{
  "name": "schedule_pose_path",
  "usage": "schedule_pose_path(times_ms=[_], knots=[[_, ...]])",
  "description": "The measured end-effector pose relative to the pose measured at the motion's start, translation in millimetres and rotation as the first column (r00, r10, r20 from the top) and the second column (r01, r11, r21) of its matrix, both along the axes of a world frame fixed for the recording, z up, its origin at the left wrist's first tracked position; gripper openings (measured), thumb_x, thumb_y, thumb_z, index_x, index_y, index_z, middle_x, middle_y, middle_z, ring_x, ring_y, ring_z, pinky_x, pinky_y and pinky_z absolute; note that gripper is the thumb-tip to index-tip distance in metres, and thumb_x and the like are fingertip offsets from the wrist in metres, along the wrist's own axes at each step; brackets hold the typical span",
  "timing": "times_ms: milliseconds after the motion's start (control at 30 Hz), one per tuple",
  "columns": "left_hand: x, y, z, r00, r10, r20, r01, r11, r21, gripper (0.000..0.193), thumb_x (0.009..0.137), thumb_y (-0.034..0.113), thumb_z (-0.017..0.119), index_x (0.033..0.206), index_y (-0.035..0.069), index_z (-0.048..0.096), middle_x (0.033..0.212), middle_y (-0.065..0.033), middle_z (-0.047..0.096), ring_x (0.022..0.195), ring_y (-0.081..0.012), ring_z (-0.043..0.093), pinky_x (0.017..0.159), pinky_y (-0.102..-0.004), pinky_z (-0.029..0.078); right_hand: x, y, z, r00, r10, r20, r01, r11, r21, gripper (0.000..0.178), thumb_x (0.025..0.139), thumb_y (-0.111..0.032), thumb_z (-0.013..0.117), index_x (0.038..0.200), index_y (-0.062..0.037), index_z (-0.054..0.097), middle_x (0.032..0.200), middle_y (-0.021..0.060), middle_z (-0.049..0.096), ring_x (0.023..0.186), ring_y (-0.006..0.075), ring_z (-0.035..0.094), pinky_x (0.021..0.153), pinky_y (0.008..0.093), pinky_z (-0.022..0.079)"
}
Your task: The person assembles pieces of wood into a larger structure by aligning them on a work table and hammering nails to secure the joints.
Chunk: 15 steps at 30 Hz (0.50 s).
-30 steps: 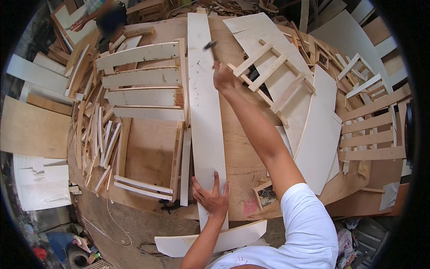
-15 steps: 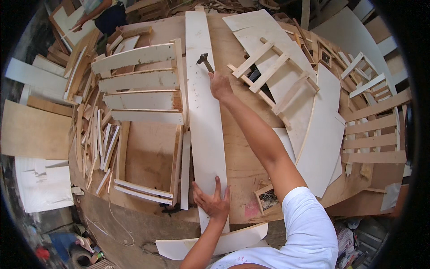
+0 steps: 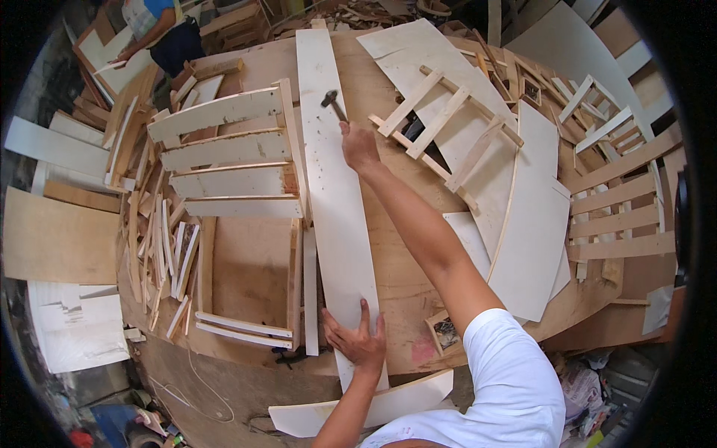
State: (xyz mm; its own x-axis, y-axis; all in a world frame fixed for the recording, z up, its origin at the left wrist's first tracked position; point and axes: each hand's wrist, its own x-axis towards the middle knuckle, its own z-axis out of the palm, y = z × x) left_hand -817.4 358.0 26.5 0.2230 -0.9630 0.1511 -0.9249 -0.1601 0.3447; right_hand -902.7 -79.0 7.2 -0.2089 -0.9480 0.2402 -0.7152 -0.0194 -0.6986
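A long white board (image 3: 342, 239) lies lengthwise in front of me on the wooden worktop. On its near end my left hand (image 3: 357, 336) rests with fingers spread and nothing in it. My right hand (image 3: 360, 147), arm stretched far out, grips the handle of a hammer (image 3: 333, 103). The hammer's dark head is over the far part of the board; whether it touches cannot be told. Small dark specks dot the board's surface below the hammer. A short, slightly curved white board (image 3: 418, 396) lies crosswise at the near end, partly behind my left forearm.
A slatted wooden frame (image 3: 231, 183) stands left of the board, beside many loose strips (image 3: 175, 246). On the right lie white panels (image 3: 530, 239) with a small ladder-like frame (image 3: 448, 123), and a small box (image 3: 446, 332) of metal bits. Another person (image 3: 160, 30) stands far left.
The view has shifted slightly, showing more of the other person. My right hand and the hammer have moved a little toward the board's far end. My left hand stays on the board.
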Motion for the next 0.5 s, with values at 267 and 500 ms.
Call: schedule_pose_path(times_ms=[267, 500], knots=[[3.1, -4.1, -5.2, 0.999, 0.033, -0.012, -0.034, 0.999, -0.020, 0.065, 0.076, 0.042, 0.084, 0.136, 0.040, 0.063, 0.158, -0.0372, 0.019, 0.139, -0.0545, 0.030, 0.108, -0.0614, 0.031, 20.0, 17.1, 35.0, 0.995, 0.027, 0.092, -0.037, 0.993, 0.113, 0.048, 0.107, -0.038, 0.043, 0.098, 0.0050, 0.061, 0.088, 0.0350, 0.066, 0.088, 0.0523, 0.067, 0.077, 0.0590, 0.053], [-0.6, -6.0, -8.0, 0.999, 0.006, -0.040, -0.008, 0.999, -0.041, 0.064, 0.074, 0.042, 0.085, 0.135, 0.038, 0.065, 0.158, -0.0369, 0.020, 0.140, -0.0544, 0.029, 0.110, -0.0608, 0.030, 7.5, 13.7, 14.3, 0.997, 0.072, -0.007, -0.072, 0.997, 0.033, 0.046, 0.105, -0.037, 0.048, 0.092, 0.0043, 0.063, 0.080, 0.0338, 0.065, 0.083, 0.0534, 0.065, 0.075, 0.0578, 0.052]])
